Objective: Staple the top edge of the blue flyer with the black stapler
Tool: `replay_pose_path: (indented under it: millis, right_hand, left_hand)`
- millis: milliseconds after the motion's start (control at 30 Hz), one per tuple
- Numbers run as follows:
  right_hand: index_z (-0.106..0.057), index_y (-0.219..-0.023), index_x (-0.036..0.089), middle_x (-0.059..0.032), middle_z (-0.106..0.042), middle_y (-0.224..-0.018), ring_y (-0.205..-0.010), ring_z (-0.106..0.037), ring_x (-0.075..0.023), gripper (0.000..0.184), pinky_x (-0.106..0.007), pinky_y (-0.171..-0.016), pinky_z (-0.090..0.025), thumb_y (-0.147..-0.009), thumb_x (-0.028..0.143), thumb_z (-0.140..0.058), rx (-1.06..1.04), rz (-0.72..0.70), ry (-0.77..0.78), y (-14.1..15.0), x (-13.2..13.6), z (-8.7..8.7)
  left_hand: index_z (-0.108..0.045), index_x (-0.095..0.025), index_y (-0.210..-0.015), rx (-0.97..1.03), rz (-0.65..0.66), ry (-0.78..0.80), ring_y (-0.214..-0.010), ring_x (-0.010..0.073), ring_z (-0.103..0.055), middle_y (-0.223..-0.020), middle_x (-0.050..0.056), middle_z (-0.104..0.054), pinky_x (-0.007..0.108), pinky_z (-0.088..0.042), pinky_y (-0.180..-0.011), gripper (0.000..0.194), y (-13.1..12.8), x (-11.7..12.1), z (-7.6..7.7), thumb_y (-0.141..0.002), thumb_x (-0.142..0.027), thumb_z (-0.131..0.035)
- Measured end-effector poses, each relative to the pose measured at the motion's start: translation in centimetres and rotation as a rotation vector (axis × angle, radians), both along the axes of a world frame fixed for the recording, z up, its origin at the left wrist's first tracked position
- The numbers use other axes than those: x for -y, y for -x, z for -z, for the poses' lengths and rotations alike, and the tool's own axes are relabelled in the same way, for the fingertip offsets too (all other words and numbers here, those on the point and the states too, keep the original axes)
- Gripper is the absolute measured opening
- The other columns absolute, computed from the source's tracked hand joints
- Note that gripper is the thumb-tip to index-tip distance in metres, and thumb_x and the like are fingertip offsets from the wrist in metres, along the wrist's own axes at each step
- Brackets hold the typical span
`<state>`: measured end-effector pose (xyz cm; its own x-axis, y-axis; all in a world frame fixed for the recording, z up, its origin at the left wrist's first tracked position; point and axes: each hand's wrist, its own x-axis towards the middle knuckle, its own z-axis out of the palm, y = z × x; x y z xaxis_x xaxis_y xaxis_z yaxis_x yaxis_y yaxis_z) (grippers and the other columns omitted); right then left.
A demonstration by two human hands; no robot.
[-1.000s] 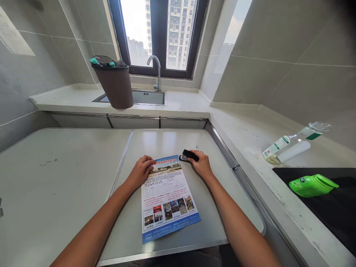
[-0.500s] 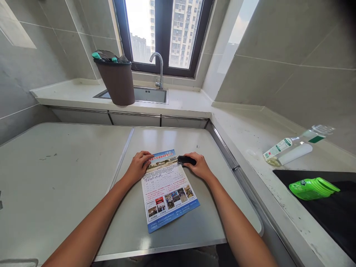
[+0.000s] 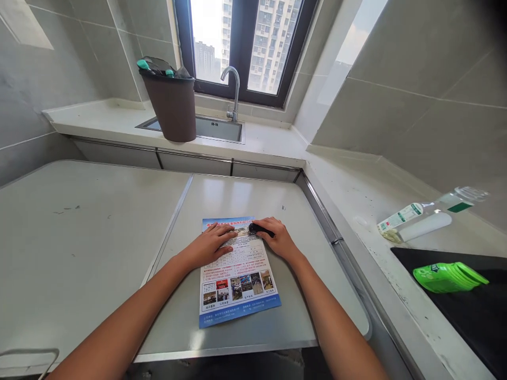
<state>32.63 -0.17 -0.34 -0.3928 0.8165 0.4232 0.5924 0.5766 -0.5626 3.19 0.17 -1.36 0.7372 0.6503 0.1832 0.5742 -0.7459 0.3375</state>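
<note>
A printed leaflet [image 3: 237,272] with blue borders and small photos lies on the folding table [image 3: 166,316] in front of me. My left hand [image 3: 209,245] rests flat on its upper left part, fingers stretched toward the right and holding nothing. At the upper right edge of the leaflet, my right hand [image 3: 277,237] is closed round a small black stapler [image 3: 262,230]. The end of this stapler lies over the leaflet, close to the left fingertips. Part of its body is hidden by the right fingers.
Past the table, a brown bin [image 3: 170,108] stands at the sink [image 3: 222,129], near a tap [image 3: 234,92]. On the right counter [image 3: 348,184] lie a clear bottle [image 3: 428,216] and a green container [image 3: 447,278], the latter on a black surface [image 3: 467,316].
My left hand has slid from the leaflet's left edge onto its printed face and lies flatter. The leaflet has turned slightly straighter, and the stapler reaches further over it. The view has tilted a little.
</note>
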Motion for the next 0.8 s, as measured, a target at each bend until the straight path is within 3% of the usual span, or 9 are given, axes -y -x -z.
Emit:
replay_pose_path:
  millis: [333,800]
  right_hand:
    - [-0.059,-0.14,0.039,-0.0033,-0.068,-0.122,-0.109,-0.058,-0.0234,0.045,-0.042,-0.093,-0.039,-0.1,0.018,-0.054,0.146,0.03,-0.055,1.4,0.5,0.1]
    - [-0.056,-0.143,0.042,-0.0038,-0.067,-0.123,-0.112,-0.055,-0.0242,0.048,-0.044,-0.098,-0.036,-0.101,0.018,-0.049,0.253,0.044,-0.023,1.6,0.9,-0.2]
  left_hand:
    - [-0.038,-0.036,-0.155,-0.022,0.089,0.02,-0.152,0.0295,-0.031,-0.163,0.004,-0.038,0.063,-0.021,-0.122,0.049,-0.4,0.2,0.3,-0.106,-0.031,-0.041]
    - [-0.042,-0.036,-0.153,0.008,0.08,0.023,-0.15,0.0274,-0.035,-0.161,0.005,-0.041,0.058,-0.021,-0.122,0.049,-0.2,0.2,0.5,-0.105,-0.025,-0.042]
